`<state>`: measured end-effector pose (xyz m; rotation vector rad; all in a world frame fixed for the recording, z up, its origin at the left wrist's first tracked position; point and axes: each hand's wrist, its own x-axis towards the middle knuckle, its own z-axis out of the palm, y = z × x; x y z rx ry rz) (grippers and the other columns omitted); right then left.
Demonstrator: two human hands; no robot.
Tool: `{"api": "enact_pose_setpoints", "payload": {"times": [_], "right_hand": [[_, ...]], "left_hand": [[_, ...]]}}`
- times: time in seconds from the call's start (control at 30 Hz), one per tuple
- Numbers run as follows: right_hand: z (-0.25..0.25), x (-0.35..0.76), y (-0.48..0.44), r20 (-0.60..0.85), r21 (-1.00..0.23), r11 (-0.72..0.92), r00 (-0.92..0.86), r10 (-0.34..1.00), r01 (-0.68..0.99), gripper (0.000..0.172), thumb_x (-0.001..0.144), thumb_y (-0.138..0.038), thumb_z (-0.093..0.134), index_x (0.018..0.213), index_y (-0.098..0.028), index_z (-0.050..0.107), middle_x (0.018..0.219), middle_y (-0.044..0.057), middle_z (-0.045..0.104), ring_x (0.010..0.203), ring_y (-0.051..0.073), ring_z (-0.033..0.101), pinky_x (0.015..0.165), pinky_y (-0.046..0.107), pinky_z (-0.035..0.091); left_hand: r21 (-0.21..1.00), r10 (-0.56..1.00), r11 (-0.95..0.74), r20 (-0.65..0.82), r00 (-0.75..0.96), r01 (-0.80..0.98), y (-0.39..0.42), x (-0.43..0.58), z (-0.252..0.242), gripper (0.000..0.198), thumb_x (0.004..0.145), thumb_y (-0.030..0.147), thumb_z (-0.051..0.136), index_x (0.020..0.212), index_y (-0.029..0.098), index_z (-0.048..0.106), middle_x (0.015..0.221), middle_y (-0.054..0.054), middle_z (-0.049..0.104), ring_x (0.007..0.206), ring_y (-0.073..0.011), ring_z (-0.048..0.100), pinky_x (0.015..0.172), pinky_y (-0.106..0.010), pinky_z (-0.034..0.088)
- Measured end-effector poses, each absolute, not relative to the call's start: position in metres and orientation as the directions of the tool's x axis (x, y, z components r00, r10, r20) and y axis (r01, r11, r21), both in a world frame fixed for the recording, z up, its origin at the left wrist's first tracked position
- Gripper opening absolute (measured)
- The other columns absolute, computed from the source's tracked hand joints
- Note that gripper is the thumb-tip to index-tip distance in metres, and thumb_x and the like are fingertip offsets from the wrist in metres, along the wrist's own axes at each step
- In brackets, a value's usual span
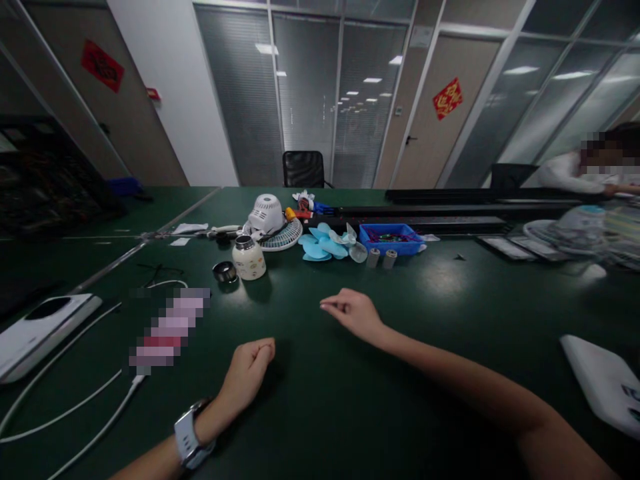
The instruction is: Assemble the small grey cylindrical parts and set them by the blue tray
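Note:
My left hand (249, 373), with a watch (193, 433) on its wrist, is closed in a fist over the green table (310, 427). Nothing shows in it. Further forward and to the right, my right hand (354, 312) has its fingertips pressed together; whatever they might hold is too small to make out. Beyond my hands stands an open cream bottle (249, 260), its dark cap (225, 272) beside it. Light blue fan blades (325, 243) lie behind my right hand, near two small metal cylinders (373, 258).
A white fan part (266, 215) and a blue tray (393, 240) of wires are at the back. On the left lie a phone (170, 330), cables and a white device (47, 333). Another white device (603, 383) is at right. A person (565, 175) sits far right.

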<state>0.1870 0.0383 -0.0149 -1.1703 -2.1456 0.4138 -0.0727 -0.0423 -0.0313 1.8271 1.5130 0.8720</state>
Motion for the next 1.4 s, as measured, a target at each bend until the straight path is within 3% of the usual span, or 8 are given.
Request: {"api": "enact_pose_setpoints", "payload": {"times": [0.13,0.23,0.33,0.6,0.73,0.97,1.4], "right_hand": [[0.002,0.275,0.100,0.612,-0.452,0.274,0.071,0.788,0.849,0.039,0.091,-0.047,0.049,0.103,-0.020,0.075,0.076,0.005,0.063,0.065,0.016,0.053,0.059,0.026,0.037],[0.003,0.323,0.136,0.604,-0.359,0.070,0.174,0.778,0.931,0.037,0.090,-0.046,0.049,0.101,-0.021,0.075,0.086,0.009,0.067,0.075,0.020,0.058,0.063,0.028,0.038],[-0.005,0.342,0.152,0.558,-0.343,-0.023,0.223,0.799,0.939,0.035,0.089,-0.045,0.051,0.101,-0.023,0.075,0.091,0.009,0.069,0.077,0.022,0.059,0.065,0.029,0.039],[-0.016,0.338,0.153,0.584,-0.365,0.046,0.191,0.789,0.930,0.037,0.091,-0.045,0.046,0.106,-0.025,0.073,0.091,0.007,0.070,0.081,0.022,0.061,0.069,0.030,0.042],[-0.018,0.338,0.155,0.551,-0.376,-0.004,0.227,0.803,0.926,0.034,0.090,-0.046,0.049,0.107,-0.029,0.073,0.094,0.006,0.071,0.079,0.022,0.062,0.068,0.030,0.042],[-0.021,0.346,0.161,0.555,-0.373,0.028,0.199,0.808,0.927,0.037,0.091,-0.043,0.047,0.104,-0.022,0.074,0.092,0.008,0.072,0.082,0.023,0.062,0.074,0.031,0.044],[-0.019,0.340,0.156,0.599,-0.332,0.060,0.161,0.784,0.941,0.038,0.092,-0.042,0.044,0.107,-0.022,0.073,0.090,0.009,0.069,0.081,0.023,0.060,0.071,0.030,0.041]], "left_hand": [[0.792,0.985,-0.164,0.098,0.142,0.588,-0.042,-0.071,-0.032,0.029,0.079,0.035,0.029,0.052,0.023,0.031,0.052,0.005,0.031,0.050,-0.0134,0.036,0.052,-0.026,0.027],[0.791,0.986,-0.158,0.091,0.142,0.591,-0.043,-0.071,-0.032,0.029,0.079,0.035,0.029,0.052,0.023,0.032,0.051,0.005,0.031,0.050,-0.0133,0.035,0.052,-0.026,0.027],[0.797,0.985,-0.158,0.087,0.148,0.583,-0.043,-0.072,-0.032,0.030,0.080,0.035,0.029,0.053,0.023,0.032,0.051,0.005,0.031,0.050,-0.0132,0.036,0.052,-0.026,0.028],[0.787,0.983,-0.166,0.082,0.166,0.594,-0.042,-0.071,-0.030,0.030,0.081,0.034,0.030,0.054,0.023,0.034,0.052,0.005,0.033,0.050,-0.0136,0.037,0.052,-0.026,0.028],[0.782,0.983,-0.167,0.083,0.167,0.600,-0.043,-0.070,-0.028,0.031,0.081,0.035,0.029,0.053,0.023,0.034,0.051,0.004,0.033,0.050,-0.0138,0.037,0.052,-0.026,0.028],[0.781,0.984,-0.163,0.080,0.162,0.603,-0.043,-0.070,-0.029,0.030,0.080,0.035,0.029,0.053,0.023,0.033,0.051,0.004,0.033,0.050,-0.0137,0.037,0.052,-0.026,0.028],[0.765,0.984,-0.161,0.072,0.165,0.624,-0.045,-0.068,-0.024,0.030,0.080,0.034,0.029,0.052,0.023,0.032,0.051,0.005,0.032,0.049,-0.0129,0.037,0.051,-0.025,0.028]]}}
